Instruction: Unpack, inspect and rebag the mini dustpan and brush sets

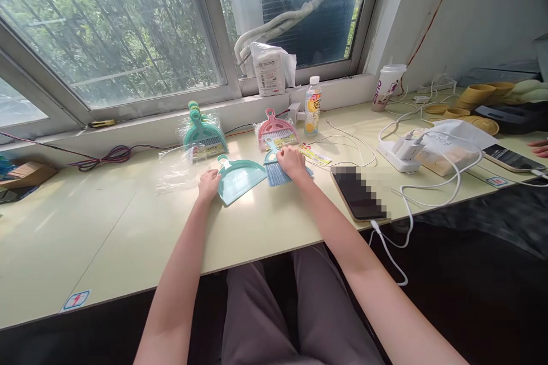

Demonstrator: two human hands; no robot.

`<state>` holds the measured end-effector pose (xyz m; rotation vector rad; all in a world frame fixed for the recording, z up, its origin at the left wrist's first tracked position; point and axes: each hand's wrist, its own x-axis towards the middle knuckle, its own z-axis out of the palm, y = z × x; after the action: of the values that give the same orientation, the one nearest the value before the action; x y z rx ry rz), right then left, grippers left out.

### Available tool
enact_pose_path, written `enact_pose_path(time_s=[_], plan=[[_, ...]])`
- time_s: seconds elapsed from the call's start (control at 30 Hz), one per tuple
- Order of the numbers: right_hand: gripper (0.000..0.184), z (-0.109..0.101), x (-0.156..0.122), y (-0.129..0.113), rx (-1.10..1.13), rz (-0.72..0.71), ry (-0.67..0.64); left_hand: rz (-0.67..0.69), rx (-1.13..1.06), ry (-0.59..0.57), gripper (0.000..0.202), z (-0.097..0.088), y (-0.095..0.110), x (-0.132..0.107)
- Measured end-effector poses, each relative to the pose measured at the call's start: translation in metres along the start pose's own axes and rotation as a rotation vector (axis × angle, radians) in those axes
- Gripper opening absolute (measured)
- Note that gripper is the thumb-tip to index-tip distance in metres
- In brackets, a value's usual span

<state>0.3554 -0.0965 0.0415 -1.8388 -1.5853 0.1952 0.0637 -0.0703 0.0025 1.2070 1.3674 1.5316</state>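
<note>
A pale teal plastic dustpan (242, 180) lies on the pale yellow tabletop (149, 245); the left hand (209, 184) grips its left edge near the handle. Just right of the dustpan, the right hand (293, 161) is closed over a light-blue plastic brush with blue bristles (276, 175). Behind the dustpan stand a wrapped green dustpan set (201, 134), to its left, and a wrapped pink dustpan set (276, 127), to its right. A crumpled clear plastic bag (173, 174) lies left of the dustpan.

Capped bottle (313, 109) and lidded cup (387, 89)
</note>
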Motion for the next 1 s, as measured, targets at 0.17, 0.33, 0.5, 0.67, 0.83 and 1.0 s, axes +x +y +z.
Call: enact_pose_path(time_s=[0.17, 0.33, 0.5, 0.67, 0.83, 1.0], plan=[[0.025, 0.01, -0.002, 0.01, -0.244, -0.045, -0.129, 0.05, 0.618, 0.02, 0.005, -0.01, 0.001, 0.003], [0.029, 0.01, -0.007, 0.005, -0.397, -0.094, -0.208, 0.173, 0.956, -0.054, 0.036, -0.009, 0.005, -0.001], [0.03, 0.011, -0.01, -0.001, -0.442, -0.111, -0.173, 0.174, 0.936, -0.03, 0.038, -0.011, 0.007, -0.002], [0.039, 0.015, -0.011, -0.001, -0.435, -0.152, -0.129, 0.184, 0.966, -0.029, 0.028, -0.012, 0.011, -0.003], [0.03, 0.013, -0.009, 0.0, -0.402, -0.097, -0.228, 0.189, 1.028, -0.121, 0.026, -0.009, 0.019, -0.011], [0.022, 0.006, -0.003, 0.002, -0.269, -0.038, -0.155, 0.209, 1.079, -0.207, 0.028, -0.007, 0.027, -0.022]])
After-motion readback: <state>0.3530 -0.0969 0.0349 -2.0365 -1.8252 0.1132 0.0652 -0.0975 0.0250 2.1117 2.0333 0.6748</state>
